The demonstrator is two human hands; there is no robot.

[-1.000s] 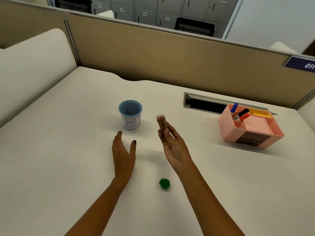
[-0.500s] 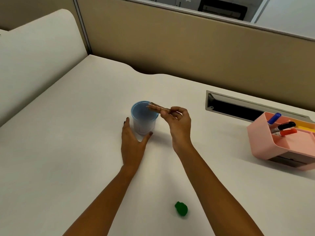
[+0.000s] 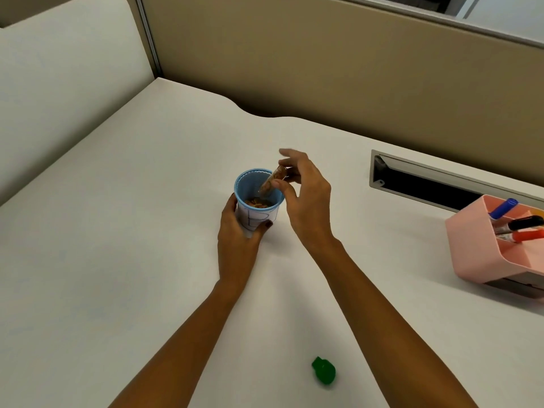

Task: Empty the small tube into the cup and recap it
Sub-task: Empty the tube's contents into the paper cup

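A: Status on the pour?

B: I'm tipping the small tube (image 3: pixel 271 181) mouth-down into the cup (image 3: pixel 258 198), brown bits are piling on the cup floor, some are still showing inside the tube. So the emptying is partly done, I'd judge. Recapping isn't started: the green cap (image 3: pixel 324 374) is lying on the desk (image 3: pixel 117 231), well apart from both hands, back toward my elbows.

A: Where's the tube against your fingers?

B: My right hand (image 3: pixel 306 201) is pinching its closed end between thumb and fingertips (image 3: pixel 290 164), the open end is pointing down and away from them, inside the rim. Other fingers are spreading loose above.

A: Left?

B: My left hand (image 3: pixel 240 231) is wrapping the cup wall, thumb on the right side, fingers on the left, steadying it.

A: Anything else?

B: A pink organizer (image 3: pixel 482 251) is sitting far out past my right knuckles, not in play.
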